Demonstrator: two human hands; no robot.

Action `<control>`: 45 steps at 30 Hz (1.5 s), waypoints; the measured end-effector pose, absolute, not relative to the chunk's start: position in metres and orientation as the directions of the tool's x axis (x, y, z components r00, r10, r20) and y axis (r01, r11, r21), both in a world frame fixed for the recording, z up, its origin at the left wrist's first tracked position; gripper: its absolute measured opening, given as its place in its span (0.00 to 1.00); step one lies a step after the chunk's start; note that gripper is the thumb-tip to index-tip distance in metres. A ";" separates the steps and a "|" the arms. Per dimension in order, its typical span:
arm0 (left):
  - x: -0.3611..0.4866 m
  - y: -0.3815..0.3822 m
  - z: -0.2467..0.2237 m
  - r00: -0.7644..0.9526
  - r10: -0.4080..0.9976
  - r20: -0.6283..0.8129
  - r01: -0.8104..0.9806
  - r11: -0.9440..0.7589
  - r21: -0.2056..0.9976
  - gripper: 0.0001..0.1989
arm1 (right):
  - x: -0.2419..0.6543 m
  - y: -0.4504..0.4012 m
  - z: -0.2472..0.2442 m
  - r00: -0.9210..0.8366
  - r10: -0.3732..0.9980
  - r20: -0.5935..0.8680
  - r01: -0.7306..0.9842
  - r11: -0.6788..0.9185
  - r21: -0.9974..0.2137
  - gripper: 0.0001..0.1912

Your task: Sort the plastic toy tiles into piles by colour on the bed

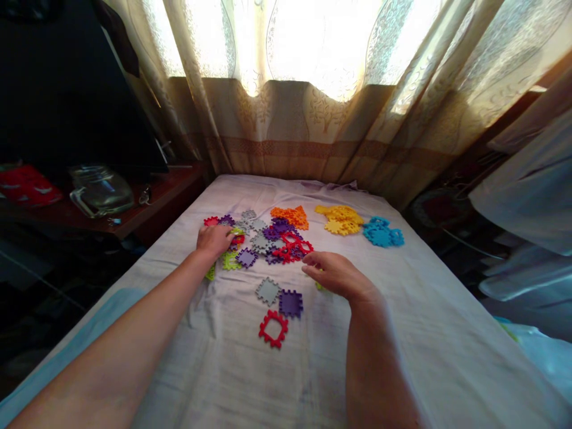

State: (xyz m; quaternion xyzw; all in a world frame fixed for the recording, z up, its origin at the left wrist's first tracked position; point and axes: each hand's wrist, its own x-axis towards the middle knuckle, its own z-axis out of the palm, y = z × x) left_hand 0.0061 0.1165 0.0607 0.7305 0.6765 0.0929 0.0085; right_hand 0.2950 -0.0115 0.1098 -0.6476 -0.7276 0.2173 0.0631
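My left hand rests at the left side of a mixed heap of interlocking puzzle tiles, its fingers curled down by a lime green tile. What its fingertips hold, if anything, is hidden. To the right of the heap, my right hand hovers with thumb and fingers apart, close to the red tiles. Part of a green tile shows beneath it. Between my forearms lie a grey tile, a purple tile and a red square frame tile.
Sorted piles of orange tiles, yellow tiles and blue tiles lie toward the back right of the sheet-covered surface. A glass jar stands on a dark red table at left. Curtains hang behind.
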 end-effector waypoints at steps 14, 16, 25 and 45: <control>0.067 -0.004 0.032 0.186 0.967 0.173 0.300 -0.223 0.928 0.20 | 0.270 -0.011 0.111 -0.260 0.962 -0.081 0.800 0.167 -0.576 0.11; 0.073 -0.015 0.027 0.182 0.969 0.166 0.262 -0.210 0.942 0.19 | 0.263 -0.011 0.111 -0.331 0.937 -0.114 0.782 0.205 -0.589 0.08; 0.033 -0.008 0.011 -0.160 0.948 0.274 0.375 -0.198 0.906 0.23 | 0.338 -0.014 0.108 0.046 0.993 -0.105 0.824 -0.097 -0.558 0.15; -0.036 0.013 0.013 -0.264 0.895 0.359 0.919 0.120 0.376 0.29 | 0.363 -0.011 0.090 0.349 0.936 -0.034 0.889 -0.343 -0.303 0.17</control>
